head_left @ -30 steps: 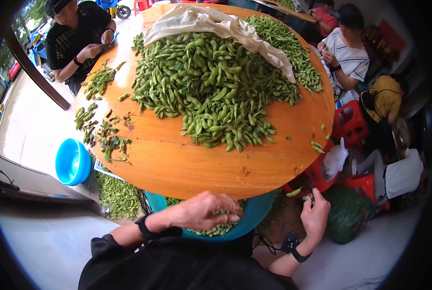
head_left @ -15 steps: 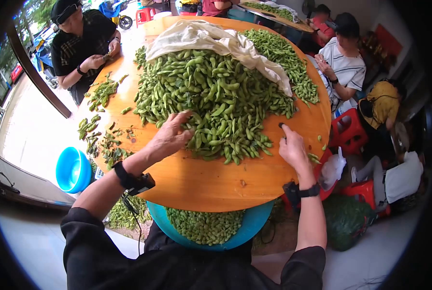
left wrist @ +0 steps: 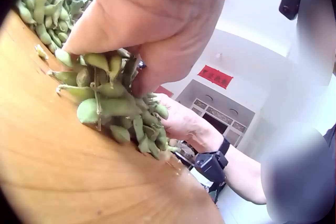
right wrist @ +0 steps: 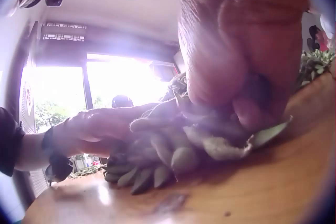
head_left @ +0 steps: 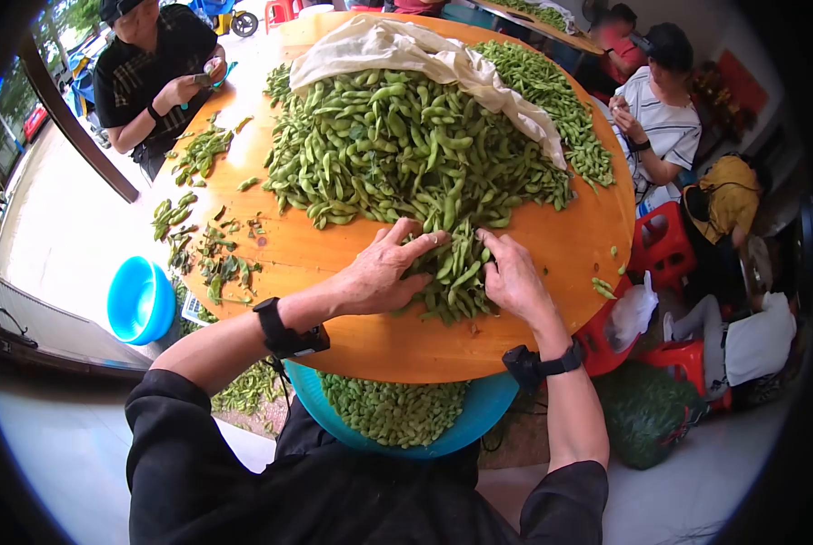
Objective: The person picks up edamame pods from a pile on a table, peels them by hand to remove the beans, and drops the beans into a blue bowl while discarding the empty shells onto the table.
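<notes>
A small bunch of green soybean pods [head_left: 456, 277] lies on the wooden table [head_left: 379, 341], between my two hands. From the left, my left hand [head_left: 379, 268] reaches over it with spread fingers touching the pods; in the left wrist view its thumb and fingers come down around them. My right hand [head_left: 518, 280] is against the bunch's right side, index finger and thumb on the pods. In the right wrist view some of its fingers [right wrist: 249, 113] bend down by the pods, with a dark patch among them. A large heap of pods [head_left: 379, 145] rises just behind.
A pale cloth [head_left: 424, 50] covers the heap's back. Below the table's near edge, a blue basin [head_left: 493, 409] holds shelled beans [head_left: 393, 409]. Leafy scraps [head_left: 220, 259] lie on the left. People sit around; red stools [head_left: 665, 245] and a blue tub [head_left: 141, 300] flank the table.
My hands have gone from over the basin and far right up to the tabletop, then closed in from both sides. Front pods are now drawn nearer to me, off the heap.
</notes>
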The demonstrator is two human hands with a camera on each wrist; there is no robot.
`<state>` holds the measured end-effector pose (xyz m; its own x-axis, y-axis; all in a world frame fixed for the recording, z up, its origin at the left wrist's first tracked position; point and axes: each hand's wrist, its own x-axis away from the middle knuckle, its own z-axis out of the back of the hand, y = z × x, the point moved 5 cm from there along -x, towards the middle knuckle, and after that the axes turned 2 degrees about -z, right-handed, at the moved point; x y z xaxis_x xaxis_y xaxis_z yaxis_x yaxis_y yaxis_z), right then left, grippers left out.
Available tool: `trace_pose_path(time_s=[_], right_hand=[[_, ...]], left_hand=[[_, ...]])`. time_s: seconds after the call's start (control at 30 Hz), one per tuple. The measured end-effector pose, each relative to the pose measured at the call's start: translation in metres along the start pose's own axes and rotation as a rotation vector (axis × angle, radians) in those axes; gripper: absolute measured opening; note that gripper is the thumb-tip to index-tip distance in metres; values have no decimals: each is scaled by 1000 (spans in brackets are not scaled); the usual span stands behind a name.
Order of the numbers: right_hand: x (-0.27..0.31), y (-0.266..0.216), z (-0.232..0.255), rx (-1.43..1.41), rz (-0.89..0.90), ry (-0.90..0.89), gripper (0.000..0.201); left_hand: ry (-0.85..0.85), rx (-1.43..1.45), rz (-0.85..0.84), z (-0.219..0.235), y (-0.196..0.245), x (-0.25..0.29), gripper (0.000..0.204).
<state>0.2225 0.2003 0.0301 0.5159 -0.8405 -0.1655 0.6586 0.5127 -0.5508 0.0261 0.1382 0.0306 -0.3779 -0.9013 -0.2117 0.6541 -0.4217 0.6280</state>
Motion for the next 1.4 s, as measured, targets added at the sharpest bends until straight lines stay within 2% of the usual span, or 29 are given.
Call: trace_pose_path(time_s=[0.03, 0.1, 0.27, 0.4, 0.5, 0.57, 0.6, 0.63, 0.7, 0.77, 0.83, 0.9, 0.97, 1.03, 1.1, 1.13, 1.17, 1.2, 1.23, 1.27, 1.3, 1.33, 1.4], right_hand=[[3, -3, -3, 4, 10, -24, 50], [7, -10, -8, -1, 20, -57, 51], [15, -31, -15, -59, 82, -94, 50], [19, -42, -19, -83, 82, -110, 49], [19, -43, -17, -53, 121, -122, 50], [18, -42, -5, -27, 60, -61, 46], [22, -45, 5, 31, 64, 33, 45], [27, -49, 11, 29, 65, 31, 45], [43, -53, 25, -32, 6, 105, 46], [62, -60, 29, -48, 19, 161, 43], [83, -67, 31, -40, 14, 223, 38], [102, -73, 28, -63, -31, 225, 33], [120, -71, 19, -166, -58, 187, 31], [131, -76, 12, -273, -163, 126, 23], [143, -74, -3, -393, -256, 55, 20], [148, -70, -13, -449, -297, 28, 21], [150, -71, -20, -549, -297, 24, 20], [151, -73, -26, -726, -389, -7, 19], [152, -76, -33, -902, -478, -40, 19], [151, -78, -33, -900, -476, -38, 19], [149, -82, -37, -1074, -500, -78, 20], [149, -85, -40, -1249, -523, -120, 21], [148, -85, -46, -1308, -521, -129, 22]], left_hand=[[1, -35, -49, 2, 4, 7, 66], [-43, -15, -6, 5, 5, 18, 66], [-56, 33, -62, 17, 12, 46, 66], [-88, 36, -33, 24, 20, 61, 66], [-97, 58, 52, 27, 29, 68, 65], [170, -267, 5, 41, 41, 75, 64], [296, -331, -19, 47, 51, 77, 51], [296, -332, -16, 43, 53, 82, 51], [317, -133, 3, 32, 57, 97, 34], [286, -47, 40, 3, 67, 105, 18], [303, -116, 114, -26, 64, 109, 22], [278, -141, 128, -35, 66, 108, 23], [275, -164, 113, -40, 68, 107, 23], [274, -193, 97, -42, 69, 105, 23], [390, -99, 36, -39, 70, 105, 20], [387, -97, 32, -38, 70, 106, 20], [363, 195, 99, -38, 64, 108, 16], [334, 487, 166, -40, 59, 110, 12], [334, 489, 162, -38, 61, 110, 12], [272, 812, 287, -43, 58, 112, 9], [202, 1132, 412, -50, 57, 114, 6], [179, 1178, 429, -52, 58, 115, 5], [227, 1114, 377, -55, 60, 114, 5]])
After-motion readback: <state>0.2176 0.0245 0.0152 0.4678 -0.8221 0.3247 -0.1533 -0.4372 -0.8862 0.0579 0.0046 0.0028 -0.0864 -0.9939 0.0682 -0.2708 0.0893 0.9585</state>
